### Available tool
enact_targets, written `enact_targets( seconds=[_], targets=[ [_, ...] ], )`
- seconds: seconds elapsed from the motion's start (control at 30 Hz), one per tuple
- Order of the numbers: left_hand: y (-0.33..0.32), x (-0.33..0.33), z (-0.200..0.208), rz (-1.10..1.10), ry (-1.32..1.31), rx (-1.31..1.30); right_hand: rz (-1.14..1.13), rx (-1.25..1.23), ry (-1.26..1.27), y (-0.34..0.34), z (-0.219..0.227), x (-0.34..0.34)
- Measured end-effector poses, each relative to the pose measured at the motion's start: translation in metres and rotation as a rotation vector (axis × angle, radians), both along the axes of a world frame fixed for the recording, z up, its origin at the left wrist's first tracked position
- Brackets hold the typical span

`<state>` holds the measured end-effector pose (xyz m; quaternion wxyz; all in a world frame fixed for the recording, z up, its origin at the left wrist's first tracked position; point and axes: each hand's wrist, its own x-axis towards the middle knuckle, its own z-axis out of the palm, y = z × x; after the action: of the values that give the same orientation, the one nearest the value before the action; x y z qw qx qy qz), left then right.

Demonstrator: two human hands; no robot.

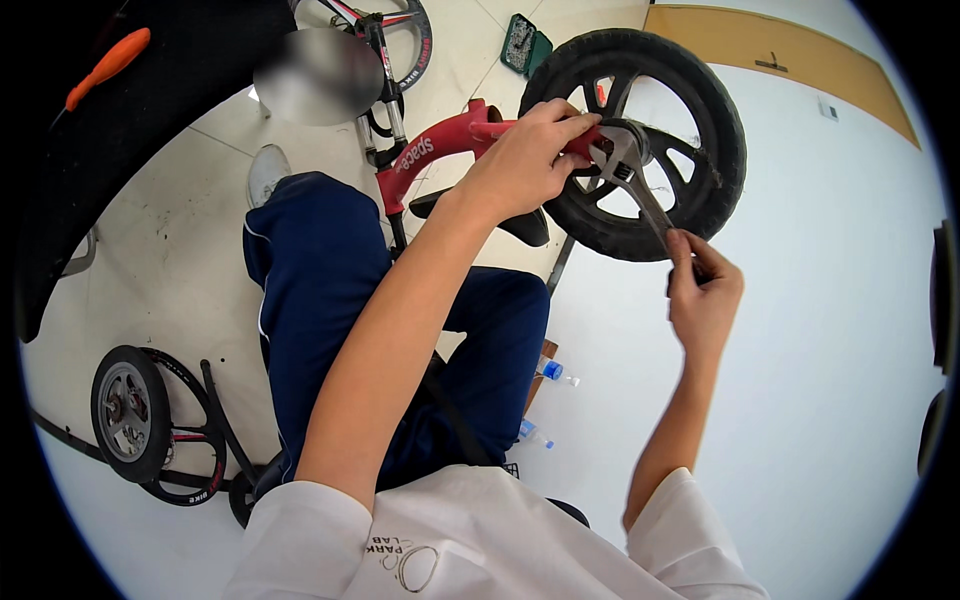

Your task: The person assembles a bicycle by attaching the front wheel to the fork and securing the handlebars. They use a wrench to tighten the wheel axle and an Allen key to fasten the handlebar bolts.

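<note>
A small red balance bike (432, 150) lies across my lap with its black wheel (700, 90) raised toward the upper right. My left hand (525, 160) grips the red frame right beside the wheel hub. A silver adjustable wrench (630, 180) has its jaws set on the hub axle, and its handle slants down to the right. My right hand (703, 290) is closed around the lower end of that handle. The black saddle (520, 228) shows just below my left wrist.
A second small bike with black wheels (135, 415) lies on the tiled floor at lower left. Another wheel (400, 40) and a green tool case (524, 44) lie at the top. Two plastic bottles (550, 372) sit beside my leg. An orange-handled tool (108, 65) is at upper left.
</note>
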<state>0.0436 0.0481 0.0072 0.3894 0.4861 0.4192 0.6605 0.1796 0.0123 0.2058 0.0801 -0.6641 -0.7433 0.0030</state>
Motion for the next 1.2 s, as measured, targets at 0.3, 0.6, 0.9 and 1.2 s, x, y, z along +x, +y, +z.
enact_targets(
  seconds=[0.3, 0.6, 0.9, 1.2],
  targets=[
    [0.001, 0.001, 0.004, -0.027, -0.004, 0.000, 0.274, -0.280, -0.430, 0.071, 0.070, -0.045],
    [-0.009, -0.014, 0.017, 0.070, 0.020, 0.022, 0.219, -0.424, -0.515, 0.075, 0.071, -0.078],
    [0.000, 0.001, 0.007, 0.055, 0.058, 0.029, 0.342, -0.672, -0.702, 0.077, 0.036, -0.105],
    [0.010, 0.014, 0.010, 0.076, 0.164, -0.007, 0.341, -0.746, -0.748, 0.099, 0.018, -0.087]
  ],
)
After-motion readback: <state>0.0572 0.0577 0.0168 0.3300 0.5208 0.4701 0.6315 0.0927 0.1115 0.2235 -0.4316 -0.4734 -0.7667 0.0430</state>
